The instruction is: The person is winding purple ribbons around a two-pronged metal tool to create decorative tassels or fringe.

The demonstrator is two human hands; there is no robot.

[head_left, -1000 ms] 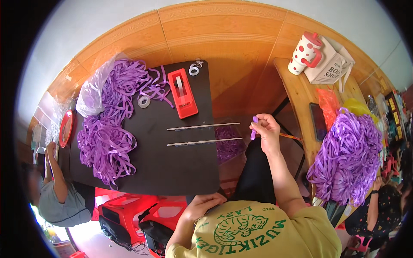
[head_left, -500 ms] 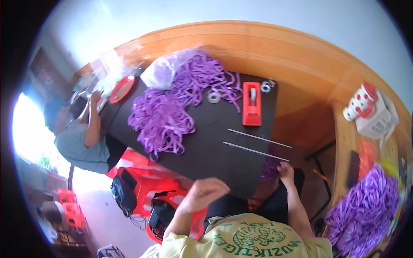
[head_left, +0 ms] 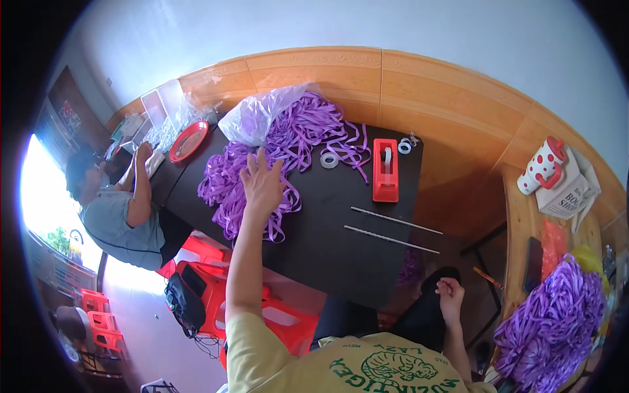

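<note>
Now, the person's left hand [head_left: 263,187] is stretched forward over the heap of purple ribbon [head_left: 219,180], with its fingers spread apart; one cannot tell whether the fingertips touch the ribbon. Half a second ago this hand is raised close to the body, over the near side of the table, so it is now much farther forward. The right hand [head_left: 451,300] is at the right leg [head_left: 419,318], its fingers loosely bent. A second ago it pinches a short purple strip; now one cannot tell if anything is inside it. Half a second ago it is close to the right ends of the rods, and now it is lower, apart from them.

The heap lies on the left part of the black table [head_left: 321,275]. Its long axis goes slantwise, from the near left up to the wall on the right, where it meets a white plastic bag [head_left: 252,118]. Some loose strands point to the right, toward the red tape dispenser [head_left: 386,190], whose length runs toward the wall. The two thin rods [head_left: 393,240] lie almost parallel, slanting down to the right, with their right ends past the table edge. Farther right, a second purple bundle [head_left: 550,327] rests on a wooden table [head_left: 516,252].
</note>
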